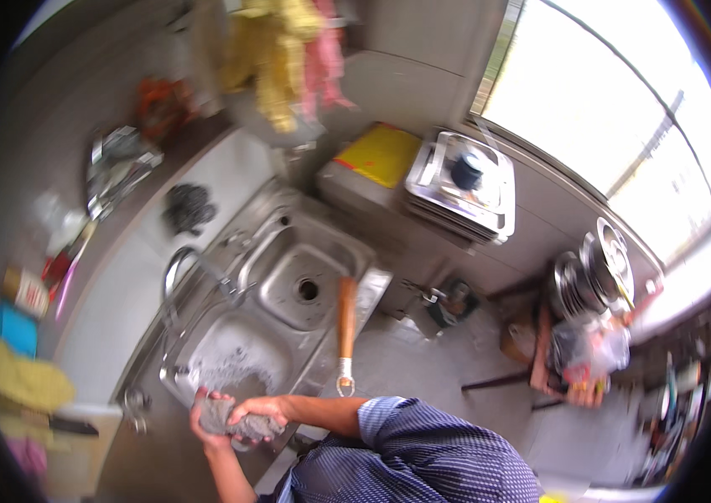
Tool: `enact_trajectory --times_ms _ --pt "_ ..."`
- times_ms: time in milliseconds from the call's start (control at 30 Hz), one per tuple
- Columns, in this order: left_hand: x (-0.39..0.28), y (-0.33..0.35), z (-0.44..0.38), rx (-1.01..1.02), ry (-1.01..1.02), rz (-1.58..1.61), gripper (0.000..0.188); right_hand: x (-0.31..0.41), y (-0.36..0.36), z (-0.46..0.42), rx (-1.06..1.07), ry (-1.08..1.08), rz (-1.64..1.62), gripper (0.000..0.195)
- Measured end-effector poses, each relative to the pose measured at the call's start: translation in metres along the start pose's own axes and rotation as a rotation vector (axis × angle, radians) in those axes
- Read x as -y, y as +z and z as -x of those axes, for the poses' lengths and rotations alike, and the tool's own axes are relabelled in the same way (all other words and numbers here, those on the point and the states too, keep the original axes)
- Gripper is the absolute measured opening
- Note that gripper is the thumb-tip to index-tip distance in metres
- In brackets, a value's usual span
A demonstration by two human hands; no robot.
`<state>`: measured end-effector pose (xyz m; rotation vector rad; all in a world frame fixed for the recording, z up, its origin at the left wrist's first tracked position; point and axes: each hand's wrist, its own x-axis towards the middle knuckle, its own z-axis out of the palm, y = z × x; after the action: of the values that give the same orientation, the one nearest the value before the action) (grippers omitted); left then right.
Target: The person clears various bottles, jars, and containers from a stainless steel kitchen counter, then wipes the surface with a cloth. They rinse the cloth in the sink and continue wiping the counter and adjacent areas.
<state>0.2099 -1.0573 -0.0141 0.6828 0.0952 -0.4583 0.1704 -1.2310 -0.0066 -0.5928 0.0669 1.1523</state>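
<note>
A wet-looking grey cloth [255, 427] is bunched between my two hands at the near end of a stainless steel double sink [305, 352]. My left hand [200, 422] cups one end of it from the left side. Coming in from the right, my right hand [265, 410] grips its middle, thumb on top. Below and beyond the cloth, the near basin [277, 352] contains whitish suds and dark specks. The curved chrome faucet [180, 261] arches over that basin. A wooden handle [347, 314] with a metal ring end lies across the sink's right rim.
A cutting board [79, 453] and a dark knife blade [72, 426] lie at left. A dark scouring pad [189, 207] is on the ledge. Stacked metal trays [456, 220] stand beyond the sink. Yellow cloths [277, 63] hang above. A stool [541, 352] holds pans and bags.
</note>
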Motion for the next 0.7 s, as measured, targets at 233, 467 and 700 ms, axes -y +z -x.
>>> enact_trajectory --times_ms 233,467,700 --pt "-0.019 0.022 0.014 -0.260 0.008 -0.466 0.009 0.020 0.044 0.008 -0.410 -0.021 0.634 0.049" --pt "0.007 0.026 0.012 -0.784 0.265 -0.936 0.030 -0.032 0.019 -0.032 -0.731 -0.436 1.204 0.036" --pt "-0.015 0.043 0.055 -0.720 0.440 -0.999 0.041 -0.036 0.108 -0.040 -0.689 -0.547 1.126 0.046"
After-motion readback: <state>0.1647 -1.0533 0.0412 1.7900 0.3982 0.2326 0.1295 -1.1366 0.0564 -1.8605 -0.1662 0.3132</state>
